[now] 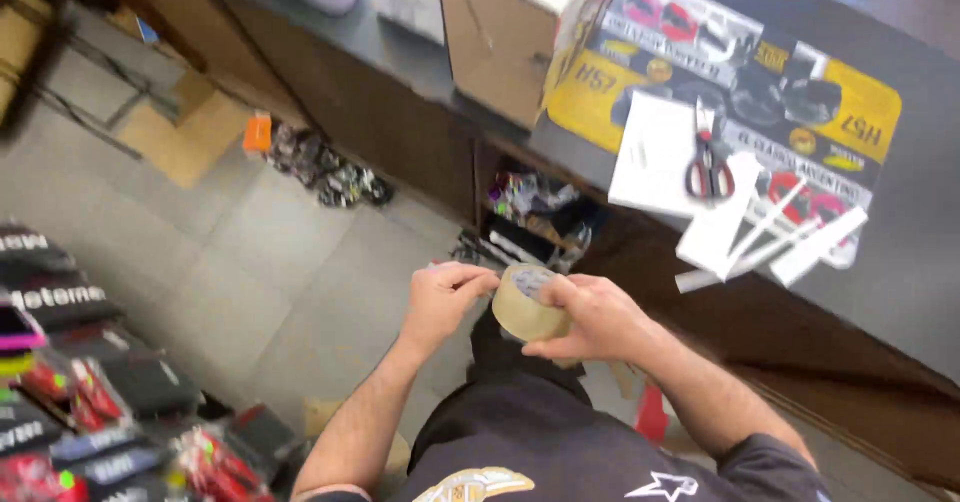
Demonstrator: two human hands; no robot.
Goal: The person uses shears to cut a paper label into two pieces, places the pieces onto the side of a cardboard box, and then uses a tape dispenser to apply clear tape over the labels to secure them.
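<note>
We held the roll of tape (522,305) in our right hand (598,317), fingers wrapped around its rim, while at nine o'clock of it our left hand (445,297) pinched at its edge, the scissors (706,167) on the tabletop (905,252) lying well apart at one o'clock.

We see the tape roll (522,307) at frame centre, held between both hands: right hand (600,319) touching it at 3 o'clock, left hand (445,297) just beside it at 9 o'clock. The counter (900,262) runs from 12 to 4 o'clock. On it a printed mat (860,112) lies at 1 o'clock, with a cardboard box (500,37) at its 9 o'clock side. Scissors (707,167) rest on a paper sheet (650,157) on the mat; paper strips (770,237) lie at their 4 o'clock. Packaged goods (70,392) sit on the floor (250,252) at 8 o'clock, well apart from the hands.
</note>
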